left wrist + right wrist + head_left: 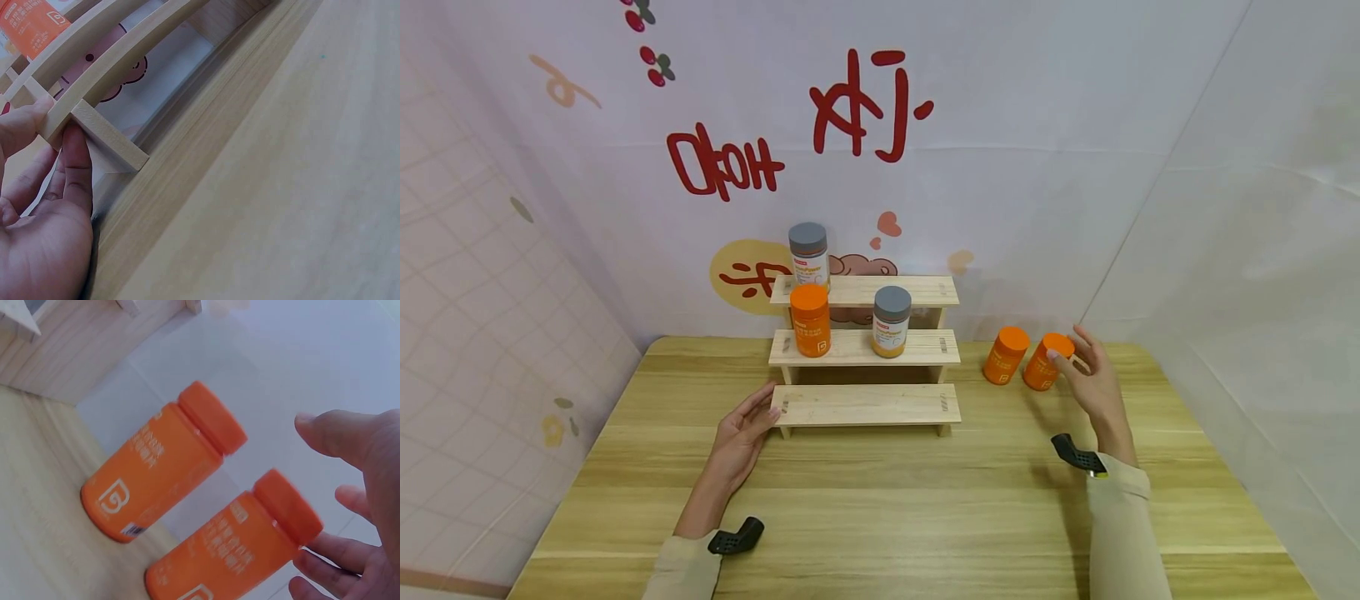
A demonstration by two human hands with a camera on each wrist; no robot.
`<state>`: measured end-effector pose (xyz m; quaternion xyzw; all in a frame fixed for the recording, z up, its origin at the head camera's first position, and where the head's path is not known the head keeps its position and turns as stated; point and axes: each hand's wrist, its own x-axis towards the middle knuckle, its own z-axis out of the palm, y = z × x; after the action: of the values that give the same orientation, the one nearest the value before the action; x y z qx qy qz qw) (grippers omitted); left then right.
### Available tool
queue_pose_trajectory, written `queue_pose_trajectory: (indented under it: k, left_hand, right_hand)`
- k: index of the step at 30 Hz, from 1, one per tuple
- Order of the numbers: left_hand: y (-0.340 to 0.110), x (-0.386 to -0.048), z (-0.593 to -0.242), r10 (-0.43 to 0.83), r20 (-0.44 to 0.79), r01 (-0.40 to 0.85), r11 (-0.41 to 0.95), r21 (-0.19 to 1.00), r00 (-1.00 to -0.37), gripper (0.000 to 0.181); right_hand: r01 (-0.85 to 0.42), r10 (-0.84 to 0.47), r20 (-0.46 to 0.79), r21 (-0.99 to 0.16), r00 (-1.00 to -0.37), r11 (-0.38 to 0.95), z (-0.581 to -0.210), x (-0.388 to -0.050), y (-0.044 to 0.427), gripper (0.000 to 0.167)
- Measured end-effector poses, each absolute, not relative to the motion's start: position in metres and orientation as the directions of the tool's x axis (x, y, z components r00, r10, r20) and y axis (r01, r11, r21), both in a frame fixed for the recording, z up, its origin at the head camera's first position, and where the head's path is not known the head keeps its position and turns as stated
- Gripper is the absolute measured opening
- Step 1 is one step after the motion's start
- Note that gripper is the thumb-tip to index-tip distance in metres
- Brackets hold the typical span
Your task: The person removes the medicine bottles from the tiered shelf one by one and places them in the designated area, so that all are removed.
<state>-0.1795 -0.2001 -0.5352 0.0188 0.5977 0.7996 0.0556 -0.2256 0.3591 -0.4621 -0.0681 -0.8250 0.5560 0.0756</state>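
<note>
My left hand point(737, 437) pinches the left end of the lowest step of a three-tier wooden display stand point(865, 406); in the left wrist view the thumb lies on top of the board and fingers point(76, 165) are underneath. At the right, my right hand point(1096, 387) is around the lid end of an orange bottle point(1047, 367), thumb and fingers spread. The right wrist view shows a gap between the thumb and this bottle point(234, 550); whether the other fingers touch it I cannot tell. Another orange bottle point(1006, 357) stands just left of it.
The stand's middle step bears an orange bottle point(811, 323) at the left and a grey-lidded bottle point(891, 325) right of centre. Another grey-lidded bottle point(808, 254) is on the top step's left end. A printed cloth backdrop point(1037, 167) rises behind the wooden table point(880, 517).
</note>
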Motion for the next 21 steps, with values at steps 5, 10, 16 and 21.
queue_pose_trajectory:
  k: [5, 10, 16, 21]
  left_hand:
    - [-0.200, -0.179, -0.535, 0.112, -0.028, -0.059, -0.281, 0.958, -0.993, 0.067]
    - [-0.199, -0.179, -0.535, 0.108, -0.021, -0.051, -0.288, 0.956, -0.994, 0.066]
    - [-0.199, -0.179, -0.534, 0.101, -0.030, -0.058, -0.292, 0.955, -0.994, 0.066]
    - [-0.199, -0.179, -0.532, 0.100, -0.047, -0.074, -0.284, 0.956, -0.994, 0.066]
  right_hand:
    - [0.004, 0.195, 0.083, -0.912, -0.977, 0.410, -0.452, -0.224, 0.352, 0.081]
    - [-0.028, 0.186, 0.124, -0.893, -0.975, 0.448, -0.441, -0.221, 0.344, 0.082]
    - [-0.081, 0.148, 0.167, -0.882, -0.975, 0.464, -0.425, -0.213, 0.331, 0.084]
    - [-0.126, 0.111, 0.200, -0.873, -0.974, 0.472, -0.416, -0.210, 0.319, 0.084]
